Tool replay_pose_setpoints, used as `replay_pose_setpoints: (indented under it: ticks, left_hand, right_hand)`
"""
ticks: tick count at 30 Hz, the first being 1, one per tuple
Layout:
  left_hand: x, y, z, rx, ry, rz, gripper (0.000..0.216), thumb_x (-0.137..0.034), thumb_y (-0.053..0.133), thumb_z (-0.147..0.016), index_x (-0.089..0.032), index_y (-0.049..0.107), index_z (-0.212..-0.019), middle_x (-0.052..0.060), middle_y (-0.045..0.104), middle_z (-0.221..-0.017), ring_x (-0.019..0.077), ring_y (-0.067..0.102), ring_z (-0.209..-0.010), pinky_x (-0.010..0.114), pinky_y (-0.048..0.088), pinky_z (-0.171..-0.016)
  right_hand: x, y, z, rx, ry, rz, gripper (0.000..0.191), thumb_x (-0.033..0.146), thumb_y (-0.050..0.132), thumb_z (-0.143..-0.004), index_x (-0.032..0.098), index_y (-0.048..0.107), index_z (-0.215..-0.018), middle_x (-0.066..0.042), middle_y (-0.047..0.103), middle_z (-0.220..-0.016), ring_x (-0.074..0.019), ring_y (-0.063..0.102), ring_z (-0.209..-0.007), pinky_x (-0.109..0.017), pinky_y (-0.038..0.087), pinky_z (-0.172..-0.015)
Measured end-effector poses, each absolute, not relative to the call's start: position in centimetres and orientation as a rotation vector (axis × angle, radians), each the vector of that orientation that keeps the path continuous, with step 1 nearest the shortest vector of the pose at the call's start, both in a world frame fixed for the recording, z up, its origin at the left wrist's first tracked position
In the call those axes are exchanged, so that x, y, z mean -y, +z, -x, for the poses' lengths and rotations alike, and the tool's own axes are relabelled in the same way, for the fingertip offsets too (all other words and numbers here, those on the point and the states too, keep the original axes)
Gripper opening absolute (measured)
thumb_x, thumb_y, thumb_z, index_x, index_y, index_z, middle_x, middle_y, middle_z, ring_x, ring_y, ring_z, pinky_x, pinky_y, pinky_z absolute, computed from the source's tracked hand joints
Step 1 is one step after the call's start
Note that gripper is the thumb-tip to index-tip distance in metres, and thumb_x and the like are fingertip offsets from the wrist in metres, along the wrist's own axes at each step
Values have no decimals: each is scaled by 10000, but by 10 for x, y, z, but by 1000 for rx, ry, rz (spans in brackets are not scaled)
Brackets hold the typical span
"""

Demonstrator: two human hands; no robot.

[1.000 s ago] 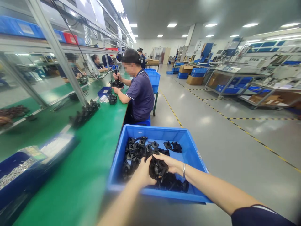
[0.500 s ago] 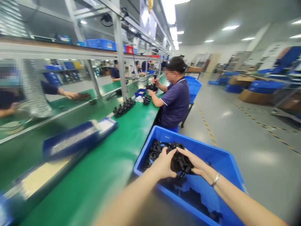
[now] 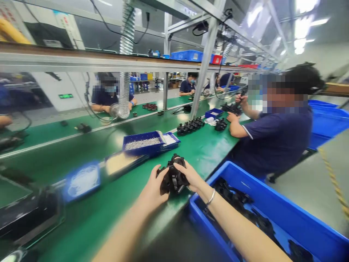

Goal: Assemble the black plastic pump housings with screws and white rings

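Both my hands grip a cluster of black moulded parts [image 3: 174,178] just above the green bench at its front edge. My left hand [image 3: 154,185] curls round its left side, thumb underneath. My right hand [image 3: 191,176], with a silver bangle at the wrist, has its fingers on the upper right. Whether this is one part or several nested together I cannot tell. A blue bin [image 3: 289,211] stands right of the bench edge, beneath my right forearm, with more black parts [image 3: 237,196] inside. On the bench further off stands a row of similar black parts [image 3: 191,126].
Beyond my hands lie a blue tray [image 3: 136,139] of small pale pieces, a cream-filled tray [image 3: 118,164] and a blue tray [image 3: 67,194] of white rings. A co-worker [image 3: 283,127] sits at the right, handling black parts. A metal post [image 3: 204,62] rises from the bench.
My hands have moved from above the blue bin leftward to the bench with the black parts between them. The view has turned left.
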State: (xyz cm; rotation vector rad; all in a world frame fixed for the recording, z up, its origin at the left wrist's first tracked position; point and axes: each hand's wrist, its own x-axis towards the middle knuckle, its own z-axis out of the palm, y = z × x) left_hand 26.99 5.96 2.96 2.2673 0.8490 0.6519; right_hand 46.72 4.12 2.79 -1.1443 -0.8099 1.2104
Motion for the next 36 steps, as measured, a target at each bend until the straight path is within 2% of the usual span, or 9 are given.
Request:
replay_pose_setpoints:
  ticks: [4, 9, 14, 20, 27, 32, 36]
  left_hand:
    - [-74, 4, -212, -1071, 888, -2197, 642, -84, 592, -770, -252, 438, -1370, 103, 289, -1491, 281, 313, -1432, 465, 283, -1205]
    - [-73, -17, -161, -1246, 1031, -2066, 498, -102, 602, -798, -267, 514, -1259, 87, 332, -1485, 293, 284, -1450, 510, 265, -1202]
    - [-66, -26, -136, -1279, 1136, -1976, 403, -124, 616, -812, -260, 525, -1180, 103, 368, -1466, 315, 230, -1473, 566, 279, -1174]
    - [-65, -27, -131, -1306, 1163, -1772, 392, -133, 698, -721, -235, 520, -1055, 131, 265, -1473, 320, 382, -1379, 489, 471, -1032]
    - [-72, -36, -122, -1377, 1244, -1721, 356, -210, 683, -725, -233, 547, -1052, 112, 353, -1416, 302, 398, -1353, 449, 505, -974]
    - [-77, -41, -114, -1372, 1252, -1699, 346, -292, 680, -758, -228, 564, -1077, 86, 537, -1232, 255, 569, -1162, 430, 490, -983]
    - [-75, -36, -107, -1302, 1182, -1738, 387, -272, 688, -755, -238, 549, -1115, 57, 597, -1168, 234, 610, -1076, 422, 475, -994]
  right_hand:
    - [-77, -5, -428, 766, 1265, 1143, 447, 465, 782, -731, 209, 600, -1049, -13, 688, -948, -205, 659, -876, -289, 550, -764]
    - [-90, -20, -415, 655, 1332, 1093, 467, 494, 729, -790, 244, 549, -1140, -36, 710, -1023, -244, 698, -893, -363, 603, -735]
    - [-89, -21, -413, 571, 1320, 1012, 495, 488, 724, -814, 269, 505, -1201, -53, 720, -1069, -288, 710, -946, -448, 632, -709]
    - [-94, -28, -415, 504, 1246, 935, 471, 404, 764, -799, 279, 522, -1183, -26, 729, -1066, -278, 720, -944, -461, 644, -703]
    - [-95, -33, -415, 470, 1223, 830, 406, 370, 768, -803, 236, 554, -1120, -64, 720, -1108, -302, 718, -955, -488, 645, -680]
    - [-93, -34, -415, 492, 1211, 818, 381, 373, 752, -820, 228, 551, -1109, -61, 729, -1062, -296, 723, -937, -487, 646, -684]
    - [-93, -35, -416, 511, 1217, 827, 376, 377, 737, -834, 233, 543, -1122, -50, 729, -1058, -287, 725, -932, -480, 648, -690]
